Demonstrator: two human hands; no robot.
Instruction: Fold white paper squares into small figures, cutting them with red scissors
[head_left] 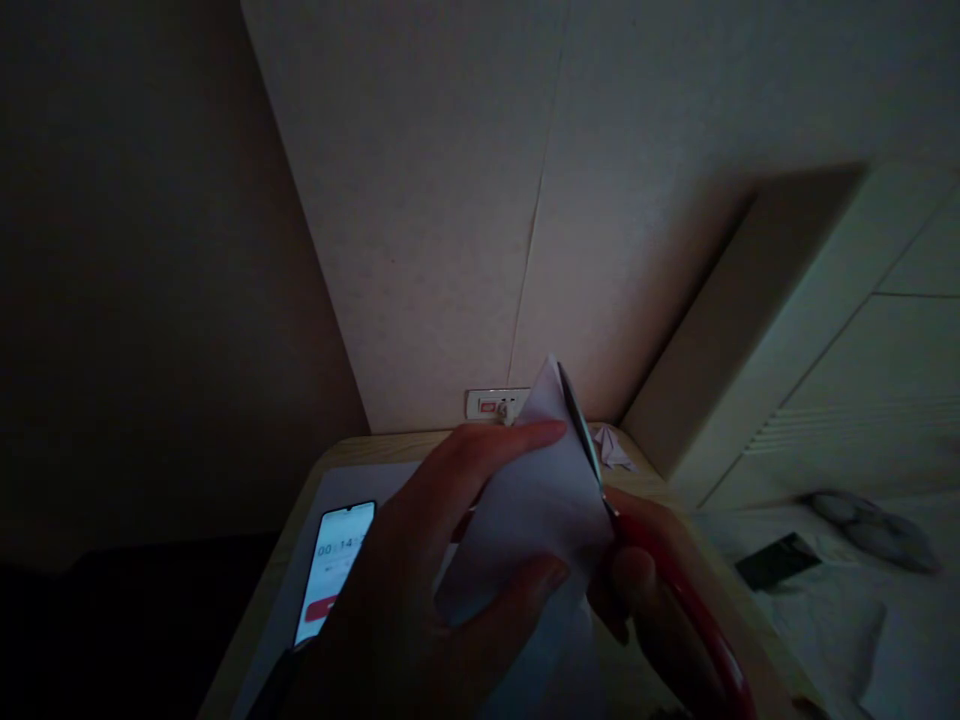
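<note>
Pale, lilac-tinted paper (pixel 544 505) stood raised over the surface (pixel 367 448), tapering to a narrow tip at 12 o'clock, its near face smooth and softly shaded. From 8 o'clock the left hand (pixel 431 575) gripped it, thumb and forefinger parted across that face. From 4 o'clock the right hand's (pixel 664 630) fingers curled round red-handled scissors (pixel 634 527), the dark blade along the paper's 2 o'clock edge.

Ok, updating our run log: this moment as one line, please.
left hand: holds paper | right hand: holds red-handled scissors, blade along paper's right edge | phone: screen lit
</note>
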